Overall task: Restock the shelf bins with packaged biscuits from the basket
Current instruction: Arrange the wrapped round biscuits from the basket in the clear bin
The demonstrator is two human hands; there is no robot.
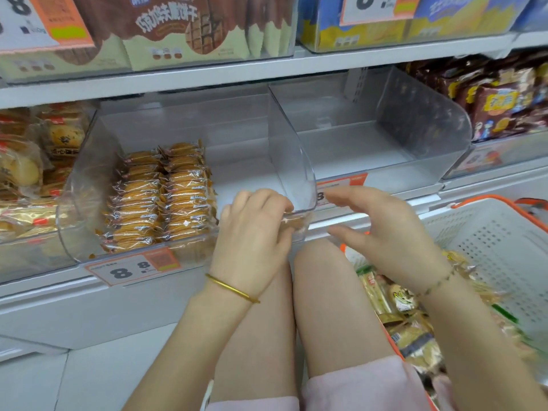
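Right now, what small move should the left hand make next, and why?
Probably lower the biscuit packet that the left hand pinches into the clear bin, beside the two rows of packets. It is at the front lip, the floor right of the rows is bare, and the right hand is open.

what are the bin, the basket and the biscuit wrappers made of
bin: clear rigid plastic, glossy; you see straight through its walls.
basket: white moulded plastic, matte look, with rows of small holes; its orange rim is probably plastic too.
wrappers: thin clear film, shiny and crinkled, contents showing through.
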